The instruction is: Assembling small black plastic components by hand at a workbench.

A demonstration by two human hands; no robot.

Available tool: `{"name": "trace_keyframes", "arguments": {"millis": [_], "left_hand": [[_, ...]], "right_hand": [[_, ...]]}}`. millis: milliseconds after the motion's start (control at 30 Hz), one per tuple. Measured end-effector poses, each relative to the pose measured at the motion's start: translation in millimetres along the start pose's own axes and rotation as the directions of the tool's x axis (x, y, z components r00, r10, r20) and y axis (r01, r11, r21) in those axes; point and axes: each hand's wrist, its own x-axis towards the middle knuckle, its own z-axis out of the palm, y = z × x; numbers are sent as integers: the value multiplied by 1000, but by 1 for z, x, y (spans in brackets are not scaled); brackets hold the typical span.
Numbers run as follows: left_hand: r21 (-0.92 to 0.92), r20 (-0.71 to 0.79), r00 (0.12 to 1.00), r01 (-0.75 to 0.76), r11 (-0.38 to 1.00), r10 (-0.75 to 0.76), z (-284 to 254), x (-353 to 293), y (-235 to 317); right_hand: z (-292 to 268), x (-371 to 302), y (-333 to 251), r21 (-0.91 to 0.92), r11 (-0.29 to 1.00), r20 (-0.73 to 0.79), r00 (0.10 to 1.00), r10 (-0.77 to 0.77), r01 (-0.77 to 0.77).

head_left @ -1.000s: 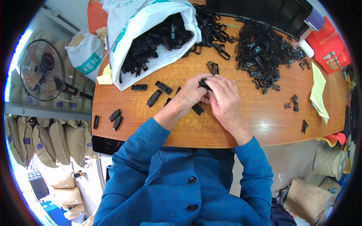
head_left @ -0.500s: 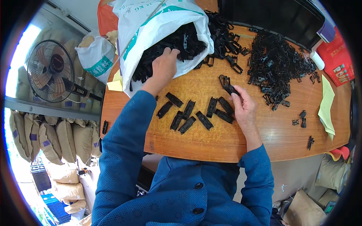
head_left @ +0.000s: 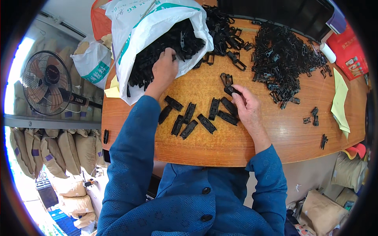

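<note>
My left hand (head_left: 164, 70) reaches into the mouth of a white woven sack (head_left: 136, 41) full of small black plastic parts (head_left: 149, 57). Its fingers are curled among them, and what they grip is hidden. Over the table, my right hand (head_left: 249, 107) pinches a black plastic clip (head_left: 227, 82) between thumb and fingers, with the open frame end pointing away from me. Several longer black plastic pieces (head_left: 206, 123) lie loosely spread on the wooden table (head_left: 220, 151) between my forearms.
A large heap of black clips (head_left: 281, 63) covers the back right, with another pile (head_left: 222, 33) beside the sack. A dark screen (head_left: 283, 15) stands behind. Yellow paper (head_left: 339, 103) lies at right, near a few stray clips (head_left: 314, 117). A fan (head_left: 51, 76) stands left.
The whole view has shifted a little, so the table's things sit further left and up. My left fingers are more curled in the sack. The clip in my right hand has turned more upright.
</note>
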Motion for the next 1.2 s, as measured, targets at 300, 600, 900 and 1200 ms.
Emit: {"name": "trace_keyframes", "arguments": {"millis": [300,600,900,1200], "left_hand": [[-774,632,775,632,46,-8,-74,-59,51],[-779,569,811,479,405,135,-90,-86,89],[-653,470,828,91,752,308,-103,-88,100],[-740,528,779,227,633,338,-92,-95,100]], "right_hand": [[7,-6,-35,448,851,189,959,210,-275],[15,-24,-57,503,806,265,944,198,-311],[8,-30,-56,419,843,322,923,210,-338],[5,-30,-49,378,862,350,914,204,-338]]}}
